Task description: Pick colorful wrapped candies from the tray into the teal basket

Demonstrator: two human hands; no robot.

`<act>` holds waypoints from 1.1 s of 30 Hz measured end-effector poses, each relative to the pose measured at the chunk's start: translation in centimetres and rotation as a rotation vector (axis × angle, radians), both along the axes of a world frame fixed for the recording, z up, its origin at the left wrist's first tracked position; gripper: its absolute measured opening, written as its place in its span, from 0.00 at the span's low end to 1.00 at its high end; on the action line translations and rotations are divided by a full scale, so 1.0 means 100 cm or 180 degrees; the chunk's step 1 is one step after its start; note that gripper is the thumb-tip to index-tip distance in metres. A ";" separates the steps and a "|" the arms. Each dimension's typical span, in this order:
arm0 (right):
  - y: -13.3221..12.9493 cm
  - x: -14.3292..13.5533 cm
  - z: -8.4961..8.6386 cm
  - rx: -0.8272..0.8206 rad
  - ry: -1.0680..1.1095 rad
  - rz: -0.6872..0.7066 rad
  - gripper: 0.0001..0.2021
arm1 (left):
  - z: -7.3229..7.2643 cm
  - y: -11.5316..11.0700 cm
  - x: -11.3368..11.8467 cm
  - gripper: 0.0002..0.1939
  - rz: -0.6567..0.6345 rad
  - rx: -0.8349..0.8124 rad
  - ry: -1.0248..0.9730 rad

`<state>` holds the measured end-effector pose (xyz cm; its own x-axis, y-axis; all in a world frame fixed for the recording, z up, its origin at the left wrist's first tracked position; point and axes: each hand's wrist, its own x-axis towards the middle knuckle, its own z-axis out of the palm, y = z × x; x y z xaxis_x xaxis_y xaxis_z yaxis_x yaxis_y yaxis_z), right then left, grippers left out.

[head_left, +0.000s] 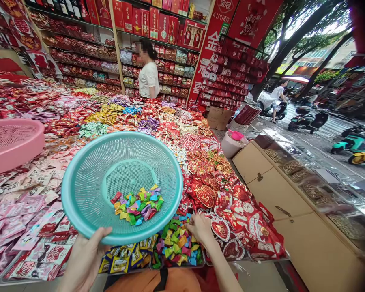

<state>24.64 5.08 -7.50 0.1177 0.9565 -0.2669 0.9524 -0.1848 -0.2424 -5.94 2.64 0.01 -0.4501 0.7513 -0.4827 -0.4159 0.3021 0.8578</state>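
My left hand [89,249] grips the near rim of a teal plastic colander basket [88,174], thumb over the edge. The basket is tilted toward me above the display. A small heap of candies in bright twisted wrappers [140,205] lies on its lower near side. My right hand [200,228] is at the edge of a tray pile of the same colorful wrapped candies [178,243], its fingers curled together and pointing down. Whatever is between those fingertips is hidden. Blue-and-yellow packets [121,259] fill the tray under the basket's near rim.
A pink plastic basket [15,150] rests on the sweets at left. Red heart-shaped packets [222,229] lie right of my right hand. A person in a white top [148,79] stands by the back shelves. Wooden cabinets [280,194] run along the right, with scooters [308,121] beyond.
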 end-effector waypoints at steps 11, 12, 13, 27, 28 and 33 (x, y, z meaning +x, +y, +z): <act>0.000 -0.001 -0.001 -0.0157 -0.0017 -0.0074 0.08 | 0.002 0.000 0.003 0.16 0.0012 -0.0020 -0.0008; 0.000 -0.002 0.000 -0.0166 -0.0022 -0.0076 0.08 | 0.002 0.000 0.003 0.16 0.0020 -0.0011 0.0001; 0.000 -0.002 0.000 -0.0167 -0.0024 -0.0076 0.08 | 0.002 0.000 0.003 0.16 0.0022 0.0006 0.0014; 0.001 0.014 0.035 0.0612 0.0393 0.0000 0.12 | 0.005 0.001 0.005 0.19 -0.0005 -0.0069 -0.0043; 0.002 0.015 0.043 0.0715 0.0456 -0.0020 0.12 | 0.006 0.000 0.006 0.20 0.0002 -0.0098 -0.0050; 0.011 0.007 0.083 0.1365 0.0885 0.0062 0.15 | 0.011 -0.001 0.009 0.21 -0.0047 -0.0150 -0.0103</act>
